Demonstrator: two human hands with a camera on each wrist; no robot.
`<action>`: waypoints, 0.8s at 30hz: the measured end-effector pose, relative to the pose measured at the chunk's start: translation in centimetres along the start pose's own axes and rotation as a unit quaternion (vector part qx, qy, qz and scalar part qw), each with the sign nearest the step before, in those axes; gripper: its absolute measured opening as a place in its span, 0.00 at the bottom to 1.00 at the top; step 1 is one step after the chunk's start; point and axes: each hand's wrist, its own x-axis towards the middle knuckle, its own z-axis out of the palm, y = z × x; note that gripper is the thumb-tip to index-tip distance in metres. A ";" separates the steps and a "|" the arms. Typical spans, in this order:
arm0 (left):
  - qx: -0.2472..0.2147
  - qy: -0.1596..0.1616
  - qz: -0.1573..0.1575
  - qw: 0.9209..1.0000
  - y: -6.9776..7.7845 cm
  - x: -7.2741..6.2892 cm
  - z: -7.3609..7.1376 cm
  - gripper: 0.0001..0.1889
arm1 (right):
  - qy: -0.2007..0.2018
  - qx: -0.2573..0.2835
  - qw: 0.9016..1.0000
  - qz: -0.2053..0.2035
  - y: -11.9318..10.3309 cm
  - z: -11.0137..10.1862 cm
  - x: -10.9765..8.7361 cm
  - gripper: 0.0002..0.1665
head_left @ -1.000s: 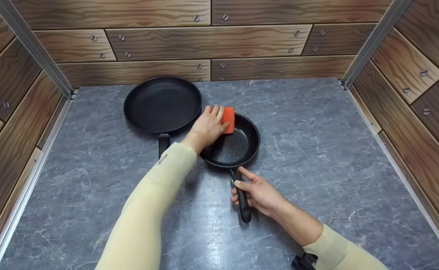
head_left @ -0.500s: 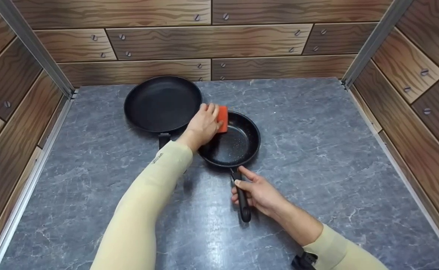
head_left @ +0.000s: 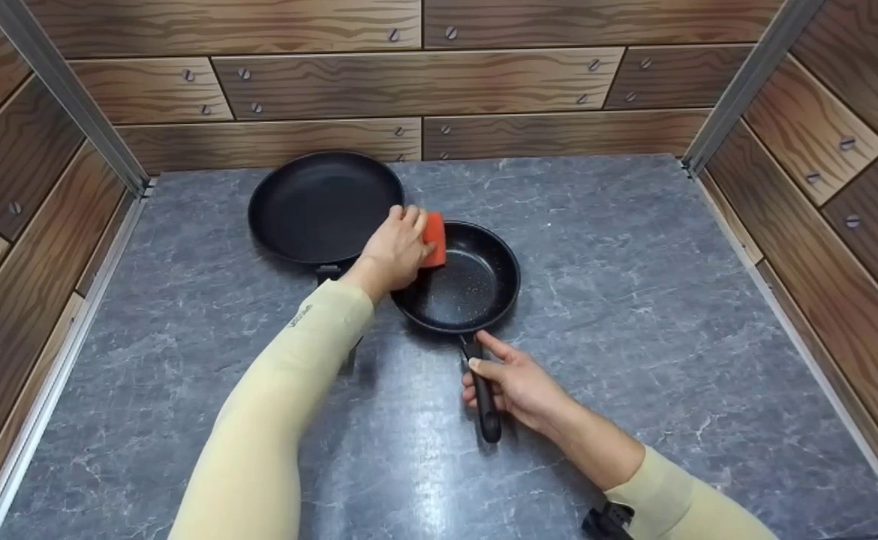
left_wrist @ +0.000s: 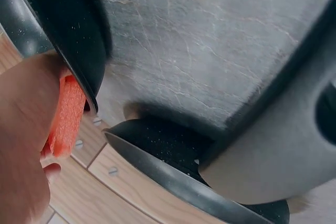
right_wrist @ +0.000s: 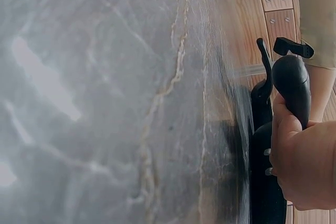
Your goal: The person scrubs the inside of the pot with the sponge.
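Observation:
In the head view my left hand (head_left: 392, 251) holds an orange sponge (head_left: 436, 240) at the left inner wall of a small black speckled frying pan (head_left: 476, 292). The left wrist view shows the sponge (left_wrist: 69, 116) pinched in that hand (left_wrist: 23, 135), right against the pan's rim. My right hand (head_left: 518, 386) grips the small pan's black handle (head_left: 489, 420), thumb on top. From the right wrist view, the fingers of the right hand (right_wrist: 304, 156) wrap round the handle (right_wrist: 293, 80). Part of the small pan's left rim is hidden by the left hand.
A larger black frying pan (head_left: 323, 206) stands at the back left, close beside the small one; my left forearm covers most of its handle. Wood-patterned walls (head_left: 416, 86) enclose the grey marbled tabletop (head_left: 634, 300) at the back and both sides.
My left hand and the sponge have moved left along the small pan's inner wall. My right hand stays on the handle, and the pan has barely shifted.

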 end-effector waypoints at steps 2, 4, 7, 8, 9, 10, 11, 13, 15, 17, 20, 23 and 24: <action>-0.009 -0.004 0.002 1.000 -0.2 -0.1 0.0 0.24 | 0.000 0.001 1.000 0.000 0.0 0.0 0.0 0.46; -0.017 -0.008 0.004 1.000 -0.4 -0.1 -0.1 0.25 | 0.001 0.001 1.000 0.000 0.0 0.0 0.0 0.46; -0.024 -0.011 0.008 1.000 -0.7 -0.4 -0.2 0.24 | 0.001 0.001 1.000 -0.001 0.0 0.0 0.0 0.47; -0.027 -0.011 0.009 1.000 -0.8 -0.4 -0.2 0.24 | 0.001 0.001 1.000 -0.001 0.0 0.0 0.0 0.47; -0.028 -0.011 0.010 1.000 -0.8 -0.5 -0.3 0.24 | 0.002 0.001 1.000 -0.001 0.0 0.0 0.0 0.47; -0.029 -0.010 0.012 0.999 -0.9 -0.6 -0.3 0.24 | 0.002 0.001 1.000 -0.001 0.0 0.0 0.0 0.47; -0.029 -0.010 0.013 0.999 -1.0 -0.7 -0.3 0.24 | 0.002 0.002 1.000 -0.001 0.0 0.0 0.0 0.47; -0.030 -0.010 0.015 0.999 -1.1 -0.8 -0.3 0.24 | 0.004 0.001 1.000 -0.002 -0.1 0.0 0.0 0.47; -0.033 -0.011 0.016 0.999 -1.2 -1.0 -0.3 0.24 | 0.004 0.001 1.000 -0.002 -0.1 0.0 0.0 0.47; -0.036 -0.010 0.018 0.999 -1.3 -1.1 -0.3 0.24 | 0.003 0.001 1.000 -0.002 0.0 0.0 0.0 0.47; -0.039 -0.010 0.022 0.999 -1.3 -1.3 -0.4 0.23 | 0.002 0.001 1.000 -0.003 0.0 -0.1 0.1 0.47; -0.038 -0.012 0.030 0.999 -1.4 -1.5 -0.4 0.22 | 0.002 -0.002 1.000 -0.003 0.0 0.0 0.1 0.46; -0.038 -0.012 0.032 0.999 -1.4 -1.5 -0.4 0.22 | 0.003 -0.004 1.000 -0.003 0.0 0.0 0.1 0.46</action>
